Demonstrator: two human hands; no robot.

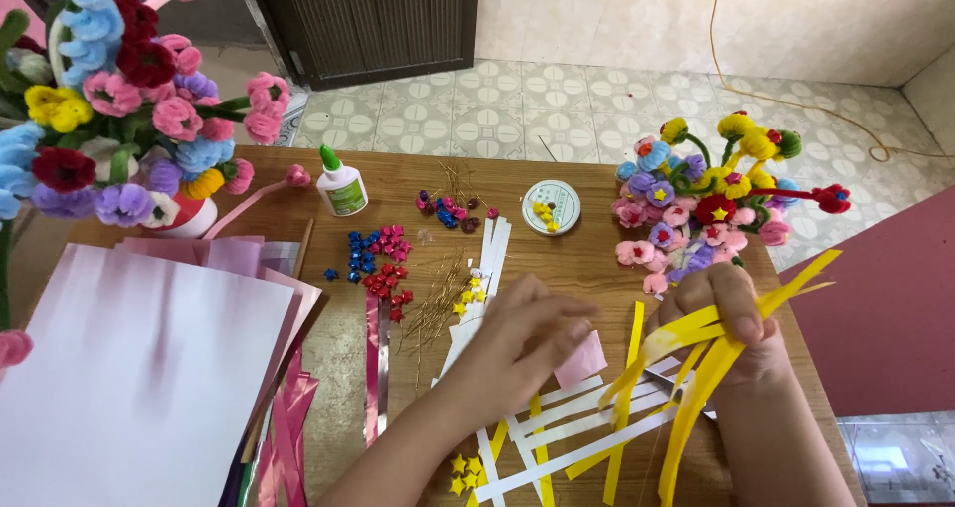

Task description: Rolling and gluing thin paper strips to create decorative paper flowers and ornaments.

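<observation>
My right hand point(729, 313) is closed around a bunch of yellow paper strips point(696, 363) that fan out up and down from the fist. My left hand point(522, 333) hovers low over the wooden table point(587, 253), fingers bent and blurred, touching a small pink paper piece point(582, 361). Under both hands lie white paper strips point(577, 427) and more yellow ones, crossed over each other. Small folded stars in red point(388, 278), blue point(360, 248) and yellow point(460, 467) are scattered on the table.
A stack of pink and white paper sheets point(139, 368) fills the left. A pipe-cleaner flower bouquet point(109, 89) stands at far left, another point(706, 203) lies at right. A white glue bottle point(341, 184), a round lid with yellow stars point(550, 206) and thin gold wires point(438, 303) are nearby.
</observation>
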